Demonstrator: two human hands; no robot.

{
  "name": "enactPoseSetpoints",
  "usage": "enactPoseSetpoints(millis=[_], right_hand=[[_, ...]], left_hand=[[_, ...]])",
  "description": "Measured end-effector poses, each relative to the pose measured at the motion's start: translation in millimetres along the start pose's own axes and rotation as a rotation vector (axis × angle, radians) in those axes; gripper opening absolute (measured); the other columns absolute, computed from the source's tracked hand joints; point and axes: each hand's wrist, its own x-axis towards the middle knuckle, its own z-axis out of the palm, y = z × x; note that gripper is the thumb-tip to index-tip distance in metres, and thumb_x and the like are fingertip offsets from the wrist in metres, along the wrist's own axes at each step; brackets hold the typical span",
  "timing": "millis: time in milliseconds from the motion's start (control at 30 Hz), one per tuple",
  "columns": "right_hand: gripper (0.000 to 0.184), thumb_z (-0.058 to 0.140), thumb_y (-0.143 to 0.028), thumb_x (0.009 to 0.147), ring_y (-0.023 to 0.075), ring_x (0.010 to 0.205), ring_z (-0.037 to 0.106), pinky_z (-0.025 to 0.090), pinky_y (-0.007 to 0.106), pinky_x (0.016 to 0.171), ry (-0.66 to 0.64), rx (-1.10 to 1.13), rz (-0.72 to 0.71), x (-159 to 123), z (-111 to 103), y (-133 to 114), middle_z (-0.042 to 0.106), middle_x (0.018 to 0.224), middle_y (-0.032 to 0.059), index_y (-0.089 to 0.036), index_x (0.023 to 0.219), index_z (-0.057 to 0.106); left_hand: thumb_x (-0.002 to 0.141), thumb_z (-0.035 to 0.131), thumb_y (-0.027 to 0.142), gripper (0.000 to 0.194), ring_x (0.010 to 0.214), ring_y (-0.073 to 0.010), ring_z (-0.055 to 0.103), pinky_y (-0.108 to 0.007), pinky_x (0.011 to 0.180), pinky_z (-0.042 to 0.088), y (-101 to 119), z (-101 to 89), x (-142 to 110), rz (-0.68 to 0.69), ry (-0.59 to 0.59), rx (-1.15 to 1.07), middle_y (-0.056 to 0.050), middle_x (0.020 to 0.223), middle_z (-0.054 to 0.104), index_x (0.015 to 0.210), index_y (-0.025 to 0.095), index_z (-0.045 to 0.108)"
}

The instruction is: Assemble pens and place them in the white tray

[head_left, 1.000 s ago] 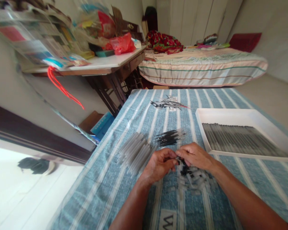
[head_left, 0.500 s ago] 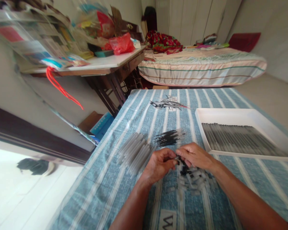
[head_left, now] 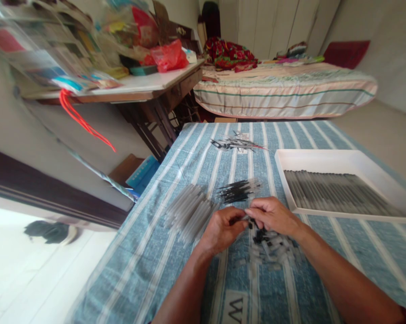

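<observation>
My left hand (head_left: 221, 230) and my right hand (head_left: 273, 217) meet fingertip to fingertip over the table, both closed in a pinch. Whatever sits between their fingers is small and mostly hidden; a dark bit shows by the left fingertips. Below them lies a loose heap of small clear and black pen caps (head_left: 279, 249). Translucent pen barrels (head_left: 191, 209) are stacked to the left of my left hand. Just beyond the hands is a bundle of thin, black-filled pen refills (head_left: 238, 191).
A white tray (head_left: 327, 157) at the right holds a row of dark-filled pens (head_left: 338, 191). Farther back, thin loose pieces (head_left: 238, 143) lie scattered on the striped tablecloth (head_left: 149, 265). A cluttered side table (head_left: 138, 90) stands at the left, a bed (head_left: 284, 96) behind.
Both hands have shifted slightly, with the fingertips still together. The whole view has moved a little; the piles and the tray look unchanged.
</observation>
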Motion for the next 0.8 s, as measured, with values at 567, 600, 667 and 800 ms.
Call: enactPoseSetpoints(millis=[567, 600, 667, 800], right_hand=[[0.013, 0.054, -0.024, 0.077, 0.0079, 0.049, 0.042, 0.029, 0.019, 0.049, -0.058, -0.282, -0.016, 1, -8, 1, 0.048, 0.051, -0.0054, -0.015, 0.072, 0.062], [0.013, 0.054, -0.023, 0.077, 0.0080, 0.050, 0.042, 0.029, 0.019, 0.050, -0.071, -0.310, -0.022, 1, -6, 1, 0.049, 0.052, -0.0052, -0.015, 0.071, 0.062], [0.012, 0.055, -0.023, 0.076, 0.0083, 0.051, 0.043, 0.028, 0.019, 0.050, -0.110, -0.356, -0.028, 1, -2, -1, 0.050, 0.053, -0.0048, -0.016, 0.072, 0.064], [0.010, 0.056, -0.023, 0.074, 0.0089, 0.053, 0.048, 0.027, 0.019, 0.052, -0.182, -0.422, -0.031, -2, 9, -9, 0.054, 0.055, -0.0039, -0.018, 0.073, 0.065]], left_hand=[[0.073, 0.064, 0.026, 0.011, 0.050, -0.0086, 0.040, -0.021, 0.050, 0.033, 9, -13.5, 1, -0.043, 0.396, 0.067, 0.005, 0.055, 0.047, 0.068, 0.017, 0.061], [0.073, 0.064, 0.027, 0.013, 0.049, -0.0082, 0.038, -0.021, 0.049, 0.032, 10, -14.3, 1, -0.054, 0.410, 0.060, 0.005, 0.053, 0.045, 0.066, 0.017, 0.060], [0.073, 0.064, 0.029, 0.016, 0.048, -0.0075, 0.037, -0.020, 0.047, 0.030, 10, -15.2, 1, -0.070, 0.435, 0.042, 0.006, 0.052, 0.043, 0.064, 0.017, 0.058], [0.073, 0.064, 0.031, 0.017, 0.047, -0.0071, 0.041, -0.019, 0.045, 0.029, 8, -14.4, 2, -0.091, 0.477, -0.085, 0.005, 0.053, 0.051, 0.067, 0.016, 0.057]])
